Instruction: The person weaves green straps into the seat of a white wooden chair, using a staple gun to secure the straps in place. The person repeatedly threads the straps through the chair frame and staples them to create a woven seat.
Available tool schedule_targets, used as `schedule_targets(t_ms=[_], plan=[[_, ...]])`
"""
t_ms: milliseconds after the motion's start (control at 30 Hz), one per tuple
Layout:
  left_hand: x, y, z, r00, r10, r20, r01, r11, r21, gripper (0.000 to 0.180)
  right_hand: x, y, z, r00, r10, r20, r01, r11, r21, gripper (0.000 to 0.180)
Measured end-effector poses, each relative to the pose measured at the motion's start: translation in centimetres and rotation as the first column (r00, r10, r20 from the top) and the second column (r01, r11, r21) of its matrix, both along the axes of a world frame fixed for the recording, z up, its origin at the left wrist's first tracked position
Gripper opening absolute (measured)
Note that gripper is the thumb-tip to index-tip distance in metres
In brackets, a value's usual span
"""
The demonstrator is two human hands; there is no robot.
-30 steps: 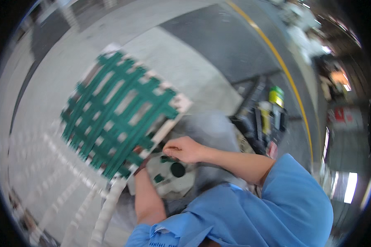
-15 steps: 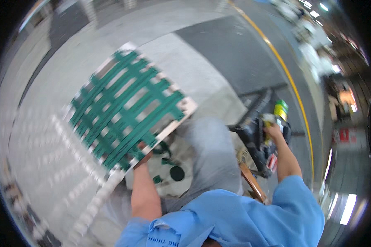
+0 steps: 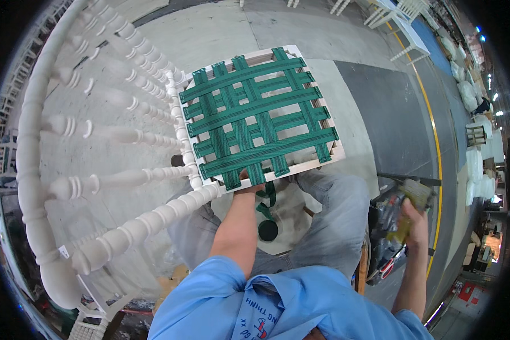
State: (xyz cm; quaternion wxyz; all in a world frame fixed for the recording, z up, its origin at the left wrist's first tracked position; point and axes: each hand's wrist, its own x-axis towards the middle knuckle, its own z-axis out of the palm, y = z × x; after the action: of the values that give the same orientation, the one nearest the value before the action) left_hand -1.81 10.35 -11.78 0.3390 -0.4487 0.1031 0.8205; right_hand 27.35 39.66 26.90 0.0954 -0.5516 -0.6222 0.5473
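Webbing work on a chair seat is the step in hand: green straps (image 3: 259, 116) are already woven in a crossed lattice over the pale wooden seat frame (image 3: 331, 157), and the white chair (image 3: 105, 181) lies tipped across the person's lap, its turned spindle back sweeping out to the left. The left hand (image 3: 249, 182) sits at the near edge of the frame, its grip closed on the end of one strap where it folds over the rail; most of the fingers are hidden behind the frame, so how tightly it pinches cannot be told. A loose tail of the same green strap (image 3: 270, 199) hangs below that edge toward a dark roll (image 3: 268, 230) resting between the knees. The right hand (image 3: 415, 218) is well apart, out to the right, its grip wrapped around a yellowish hand tool (image 3: 409, 205) beside a dark bag of tools (image 3: 385, 238).

Judging from this, the strap end is being held taut for fastening. The next move calls for bringing the tool across to the near rail while the left hand keeps tension, and setting it squarely over the folded strap, clear of the fingers.
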Motion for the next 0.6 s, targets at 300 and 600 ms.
schedule_targets(t_ms=[300, 600], plan=[[-0.1, -0.3, 0.3, 1.000, -0.001, 0.009, 0.001, 1.000, 0.018, 0.025, -17.8, -18.1, -8.5, 0.831, 0.548, -0.100, -0.543, 0.758, -0.362, 0.028], [0.1, -0.4, -0.2, 0.997, -0.082, -0.011, 0.081, 0.995, -0.052, 0.028, -20.1, -21.0, -12.4, 0.798, 0.601, 0.046, -0.560, 0.767, -0.312, 0.035]])
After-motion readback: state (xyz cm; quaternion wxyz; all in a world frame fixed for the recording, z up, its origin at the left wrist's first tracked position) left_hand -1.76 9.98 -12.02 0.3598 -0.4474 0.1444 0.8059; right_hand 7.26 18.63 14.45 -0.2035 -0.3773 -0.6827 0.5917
